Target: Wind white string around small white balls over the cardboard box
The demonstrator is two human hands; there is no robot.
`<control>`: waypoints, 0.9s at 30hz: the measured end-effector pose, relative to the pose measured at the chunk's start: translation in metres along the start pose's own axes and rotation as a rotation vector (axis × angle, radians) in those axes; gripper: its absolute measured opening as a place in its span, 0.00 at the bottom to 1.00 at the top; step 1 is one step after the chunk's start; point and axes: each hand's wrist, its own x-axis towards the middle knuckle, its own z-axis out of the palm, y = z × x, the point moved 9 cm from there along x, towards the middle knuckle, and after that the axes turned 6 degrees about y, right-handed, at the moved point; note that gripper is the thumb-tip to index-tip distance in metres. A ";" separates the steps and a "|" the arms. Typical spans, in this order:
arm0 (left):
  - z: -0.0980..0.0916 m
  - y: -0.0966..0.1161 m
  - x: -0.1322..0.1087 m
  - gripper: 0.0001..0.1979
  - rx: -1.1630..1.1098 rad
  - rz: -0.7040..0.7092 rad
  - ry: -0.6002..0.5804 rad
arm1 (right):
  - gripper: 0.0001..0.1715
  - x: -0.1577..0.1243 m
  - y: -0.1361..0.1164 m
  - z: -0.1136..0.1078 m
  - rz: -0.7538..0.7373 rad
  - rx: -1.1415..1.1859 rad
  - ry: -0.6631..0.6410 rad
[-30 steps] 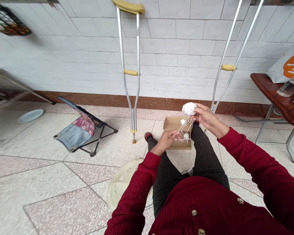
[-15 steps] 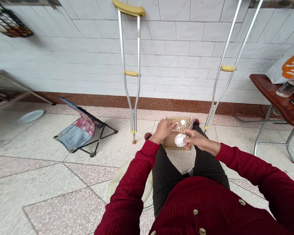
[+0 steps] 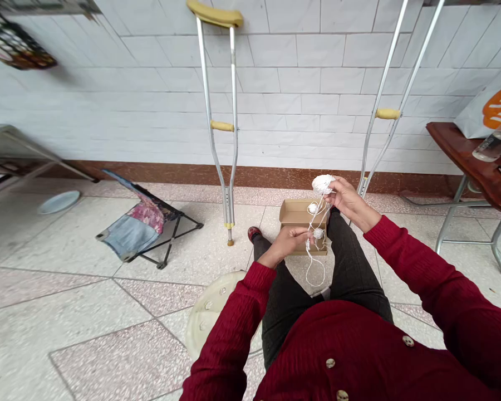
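Note:
My right hand (image 3: pixel 344 199) is raised and closed around a white ball of thread (image 3: pixel 322 184). From it a white strand (image 3: pixel 315 262) runs down to my left hand (image 3: pixel 290 240), which pinches it lower down; a loop of the strand hangs below that hand. Behind the hands an open cardboard box (image 3: pixel 295 213) lies on the floor between my feet, with two small white thread balls (image 3: pixel 313 208) in front of it, one near my left fingers. I sit in a red cardigan and dark trousers.
Two aluminium crutches (image 3: pixel 222 126) (image 3: pixel 383 114) lean on the white tiled wall. A folding stool (image 3: pixel 144 224) lies to the left and a plate (image 3: pixel 59 202) farther left. A brown table (image 3: pixel 467 161) with a bag and bottle stands at right. A pale plastic stool (image 3: pixel 211 319) is under me.
My right hand has lifted the thread ball from in front of the box up to the right. My left hand dropped from the box's top edge, drawing the strand downward.

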 end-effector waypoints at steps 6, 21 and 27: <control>-0.018 -0.018 0.001 0.17 0.041 -0.022 0.152 | 0.11 -0.003 -0.010 0.000 0.019 0.015 -0.035; -0.085 -0.119 -0.020 0.15 0.331 -0.102 0.384 | 0.06 0.008 -0.099 -0.031 -0.305 0.113 0.171; -0.110 -0.161 -0.028 0.11 0.389 -0.348 0.452 | 0.03 0.009 -0.129 -0.036 -0.310 0.218 0.233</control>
